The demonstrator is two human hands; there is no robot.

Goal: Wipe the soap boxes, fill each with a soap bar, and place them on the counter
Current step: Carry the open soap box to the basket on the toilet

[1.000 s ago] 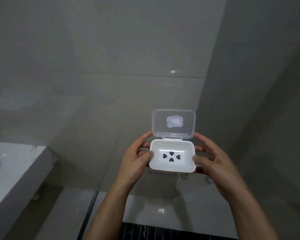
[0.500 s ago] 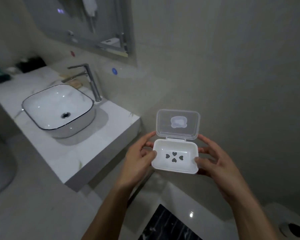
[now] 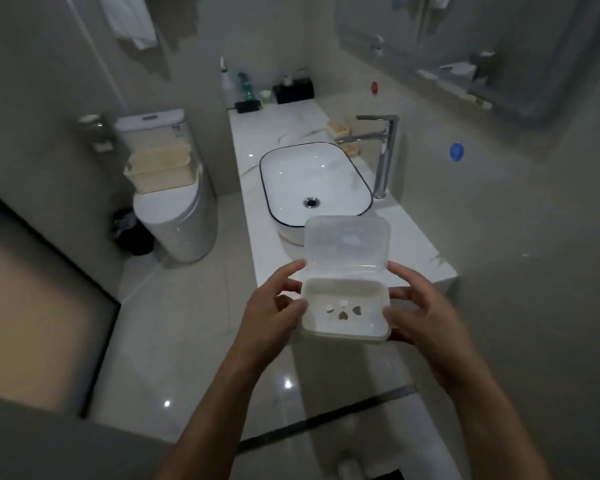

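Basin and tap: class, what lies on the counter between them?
Head view: nothing; bare white counter separates basin from tap, whose spout overhangs the basin.

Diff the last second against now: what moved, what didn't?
Only the view swung left, from bare wall to the white basin, chrome faucet and toilet. Unchanged: left hand and right hand still hold the empty white plastic soap box, clear lid up.
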